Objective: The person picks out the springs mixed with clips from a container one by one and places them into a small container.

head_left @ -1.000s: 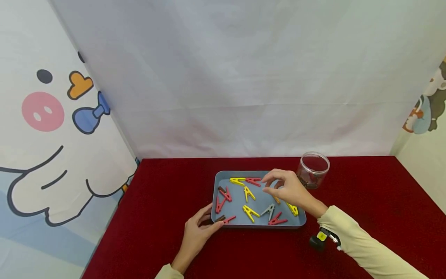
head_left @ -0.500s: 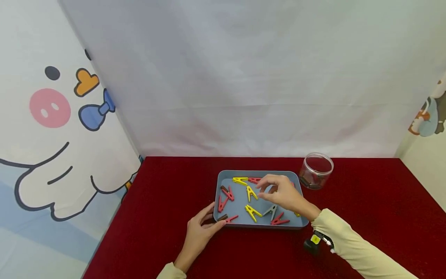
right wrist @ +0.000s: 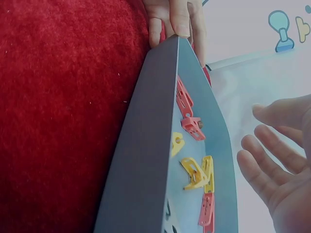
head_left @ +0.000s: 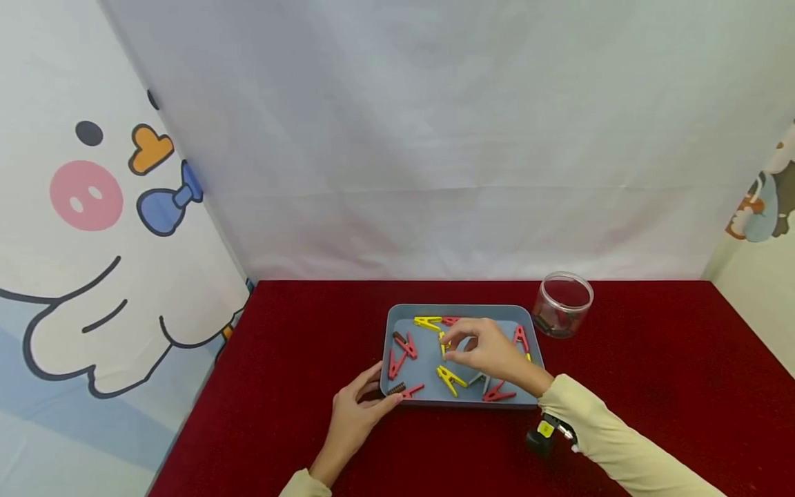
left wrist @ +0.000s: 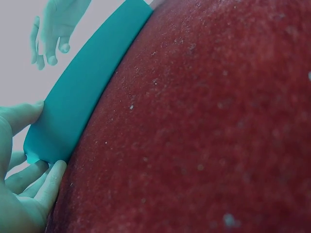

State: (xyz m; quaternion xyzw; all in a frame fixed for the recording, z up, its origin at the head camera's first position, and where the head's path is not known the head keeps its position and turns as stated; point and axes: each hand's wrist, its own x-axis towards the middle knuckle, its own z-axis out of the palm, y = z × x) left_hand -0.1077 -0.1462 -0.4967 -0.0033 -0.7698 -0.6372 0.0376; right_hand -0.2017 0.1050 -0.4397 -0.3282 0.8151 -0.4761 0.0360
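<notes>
My left hand (head_left: pixel 354 414) grips the near left corner of a blue-grey tray (head_left: pixel 428 355), thumb on the rim and fingers against the outer wall. In the tray lie several plastic clothespins: red ones such as the clothespin (head_left: pixel 499 393) by the front wall, yellow ones like the clothespin (head_left: pixel 450 379) in the middle, and a partly covered grey clothespin (head_left: pixel 481 379). Over the tray hovers my right hand (head_left: pixel 484 351), its fingers bent and apart from the thumb, holding nothing; in the right wrist view it is above a yellow clothespin (right wrist: pixel 194 175).
A clear jar (head_left: pixel 564 304) with some dark pieces at its bottom stands just behind the tray's right end. Brown ridged pieces (head_left: pixel 396 388) lie among the clothespins on the left. Red cloth (head_left: pixel 310 331) covers the table, and a pale curtain (head_left: pixel 472 138) hangs behind it.
My right hand has moved left across the tray, now covering part of an upright yellow clothespin and uncovering a red one at the right. The left hand keeps its grip on the corner.
</notes>
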